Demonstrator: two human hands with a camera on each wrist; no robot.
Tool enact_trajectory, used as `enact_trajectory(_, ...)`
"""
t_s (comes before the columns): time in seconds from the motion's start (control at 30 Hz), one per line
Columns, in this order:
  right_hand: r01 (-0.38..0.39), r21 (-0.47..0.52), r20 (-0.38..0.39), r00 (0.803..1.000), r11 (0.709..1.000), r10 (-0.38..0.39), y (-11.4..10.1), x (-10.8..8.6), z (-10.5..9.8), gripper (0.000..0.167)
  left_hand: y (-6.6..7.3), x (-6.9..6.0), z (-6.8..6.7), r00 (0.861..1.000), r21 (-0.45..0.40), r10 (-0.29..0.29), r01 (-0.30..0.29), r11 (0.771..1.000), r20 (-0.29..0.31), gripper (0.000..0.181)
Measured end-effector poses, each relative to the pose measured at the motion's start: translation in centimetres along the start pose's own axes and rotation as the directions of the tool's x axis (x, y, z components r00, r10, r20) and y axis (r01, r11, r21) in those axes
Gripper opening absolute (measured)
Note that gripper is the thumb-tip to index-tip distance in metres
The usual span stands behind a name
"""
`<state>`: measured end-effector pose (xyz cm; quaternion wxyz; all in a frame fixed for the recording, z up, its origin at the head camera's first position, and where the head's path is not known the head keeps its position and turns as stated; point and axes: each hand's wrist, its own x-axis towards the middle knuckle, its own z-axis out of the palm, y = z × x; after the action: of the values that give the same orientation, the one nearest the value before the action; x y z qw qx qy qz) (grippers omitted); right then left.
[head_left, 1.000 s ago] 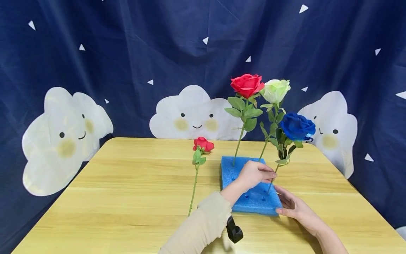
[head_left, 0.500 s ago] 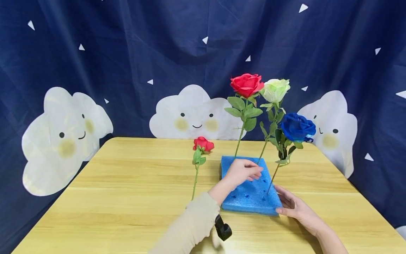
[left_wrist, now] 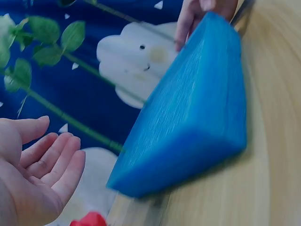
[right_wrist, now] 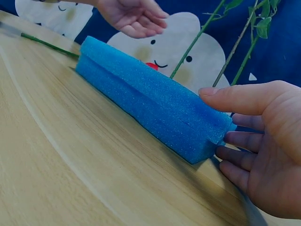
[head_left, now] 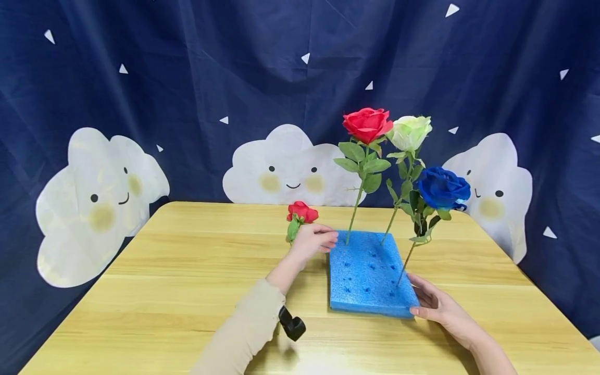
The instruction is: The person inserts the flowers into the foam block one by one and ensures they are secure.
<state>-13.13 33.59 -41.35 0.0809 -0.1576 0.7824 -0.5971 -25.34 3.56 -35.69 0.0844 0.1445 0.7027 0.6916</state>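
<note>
A blue foam block (head_left: 370, 299) with several small holes lies on the table. Standing in it are a red rose (head_left: 367, 125), a pale green-white rose (head_left: 410, 133) and a blue rose (head_left: 442, 188). My left hand (head_left: 311, 242) hovers off the block's left far corner, holding nothing; the left wrist view shows its fingers relaxed and the palm bare. Below it lies a second red rose (head_left: 302, 212), its stem mostly hidden behind that hand and sleeve. My right hand (right_wrist: 277, 141) touches the block's right side near the front corner, thumb apart from the extended fingers.
The wooden table (head_left: 164, 291) extends on all sides of the block. A dark blue curtain (head_left: 262, 67) with white smiling clouds hangs behind. A black wrist strap piece (head_left: 292, 325) hangs under the left sleeve.
My left hand has let go of the blue rose's stem, which stays upright in the foam. It has moved left across the block to the lying red rose. My right hand stays put.
</note>
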Motion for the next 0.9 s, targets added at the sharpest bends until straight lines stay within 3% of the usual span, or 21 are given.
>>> enact_trajectory(0.2, -0.012, 0.01, 0.0, 1.0, 1.0, 0.012, -0.1, 0.0, 0.0, 0.068, -0.9, -0.3, -3.1, 0.995, 0.056, -0.006, 0.012, 0.998, -0.101, 0.026)
enact_trajectory(0.43, 0.009, 0.016, 0.0, 1.0, 1.0, -0.009, 0.0, 0.1, 0.0, 0.067, -2.3, -0.9, -5.6, 0.974, 0.077, -0.115, 0.132, 0.988, -0.194, 0.029)
enact_trajectory(0.67, 0.007, 0.024, 0.0, 1.0, 1.0, -0.007, 0.1, 0.1, 0.0, 0.067, -3.6, -1.2, -6.9, 0.957, 0.075, -0.154, 0.177, 0.981, -0.246, 0.035)
enact_trajectory(0.9, 0.02, 0.018, 0.006, 1.0, 1.0, -0.02, 0.2, 0.1, 0.0, 0.067, -4.9, -1.2, -7.3, 0.946, 0.13, -0.18, 0.221, 0.967, -0.269, 0.036)
